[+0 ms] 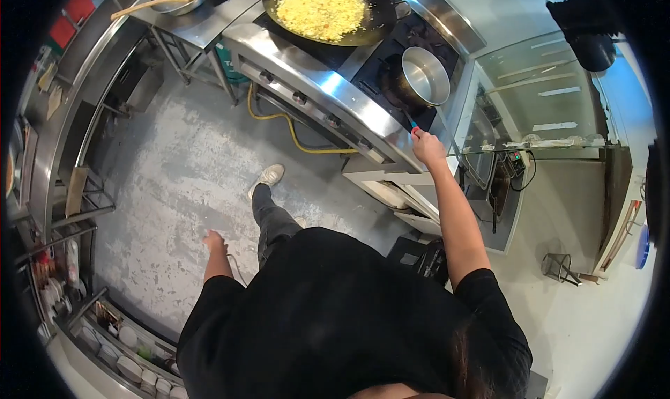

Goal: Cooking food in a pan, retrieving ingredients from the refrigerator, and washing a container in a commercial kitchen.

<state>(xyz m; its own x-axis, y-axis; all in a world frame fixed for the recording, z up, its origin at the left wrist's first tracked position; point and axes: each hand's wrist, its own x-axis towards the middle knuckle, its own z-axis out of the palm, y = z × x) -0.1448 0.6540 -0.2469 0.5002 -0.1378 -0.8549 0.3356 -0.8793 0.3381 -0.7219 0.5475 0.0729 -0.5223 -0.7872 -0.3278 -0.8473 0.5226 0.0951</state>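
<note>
My right hand [429, 148] reaches to the front right corner of the stove and grips a slim tool with a red and teal handle [415, 130], which looks like a gas lighter. Its dark tip points under a metal pot [426, 77] with a sooty base, tilted in this view on the right burner. Away from the stove, my left hand [214, 240] hangs low over the floor, seemingly with nothing in it. A large wok [384, 19] of yellow fried food, like egg fried rice [322, 9], stands on the left burner.
The stove's steel front [314, 74] carries several knobs; a yellow gas hose [290, 132] runs below. A glass screen [534, 95] rises on the right, beside a deep fryer [497, 179]. A wooden spatula [152, 3] rests across a metal bowl [178, 3]. Steel counters [78, 79] line the left.
</note>
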